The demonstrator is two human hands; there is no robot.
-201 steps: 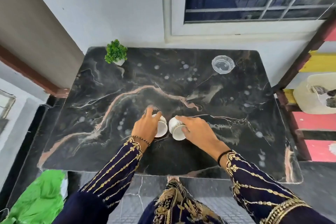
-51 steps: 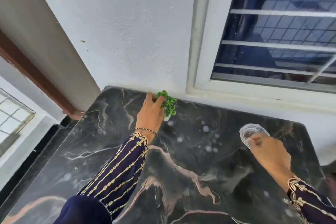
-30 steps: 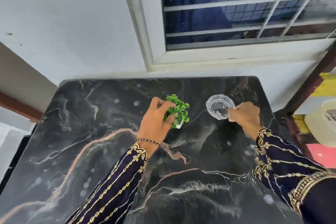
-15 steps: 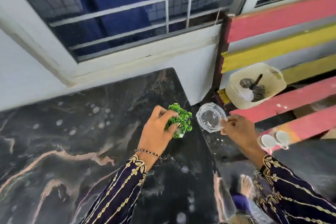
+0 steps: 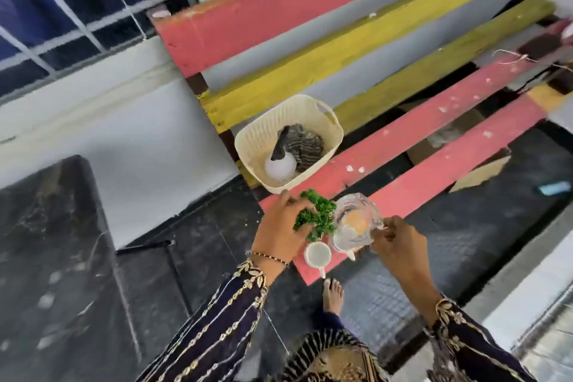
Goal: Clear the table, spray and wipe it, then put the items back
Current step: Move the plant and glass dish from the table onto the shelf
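A white wall [image 5: 124, 121] fills the nine o'clock side, with a barred window [image 5: 77, 9] above it at ten to eleven o'clock. A slatted bench [image 5: 341, 3] painted pink and yellow runs from twelve o'clock out to three, its near pink slat ending close to the middle. The black marble table [image 5: 46, 257], veined in pale pink and white, sits at eight o'clock, well apart from the bench, and dark tiled floor [image 5: 210, 242] lies between them and under the slats.

At the bench's left end, at twelve o'clock from the hands, stands a cream perforated basket [image 5: 257, 133]. It holds a white spray bottle [image 5: 280, 164] with a dark head and a striped cloth [image 5: 305, 146] just beside it at two o'clock.

The left hand [image 5: 280, 229] is grasping the small green plant [image 5: 319, 217], fingers curled into the foliage, over the near slat's end; I cannot tell whether it touches the wood. At its three o'clock the right hand [image 5: 400, 245] pinches the rim of a clear glass bowl [image 5: 355, 223], held tilted and close against the plant. A white cup [image 5: 317, 254] stands on the slat at six o'clock from the plant, and a bare foot [image 5: 333, 291] is on the floor just below it
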